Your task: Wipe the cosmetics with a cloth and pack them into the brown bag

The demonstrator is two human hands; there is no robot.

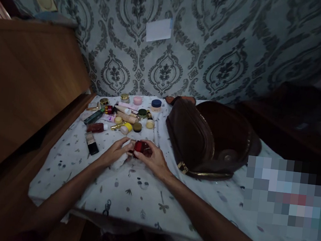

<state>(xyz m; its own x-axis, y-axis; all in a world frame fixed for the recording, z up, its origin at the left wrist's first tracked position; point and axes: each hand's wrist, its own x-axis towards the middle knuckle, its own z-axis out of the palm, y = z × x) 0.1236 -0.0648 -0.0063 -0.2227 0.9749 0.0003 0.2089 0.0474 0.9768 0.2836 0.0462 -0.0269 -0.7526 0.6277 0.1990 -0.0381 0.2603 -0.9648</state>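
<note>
Over the patterned tablecloth, my right hand grips a small dark-red glass bottle by its right side. My left hand is closed on a crumpled white tissue at the bottle's left end, where a paler part of the bottle shows. Whether the tissue wraps round that end I cannot tell. Just beyond my hands lie a yellow-labelled jar and a dark-lidded jar. Left of my left hand rests a flat bottle with a black cap.
Several tubes, jars and bottles cluster at the back left, among them a dark-red bottle and a blue-lidded jar. A large brown bag stands on the right. A wooden cabinet borders the left, and a papered wall the back.
</note>
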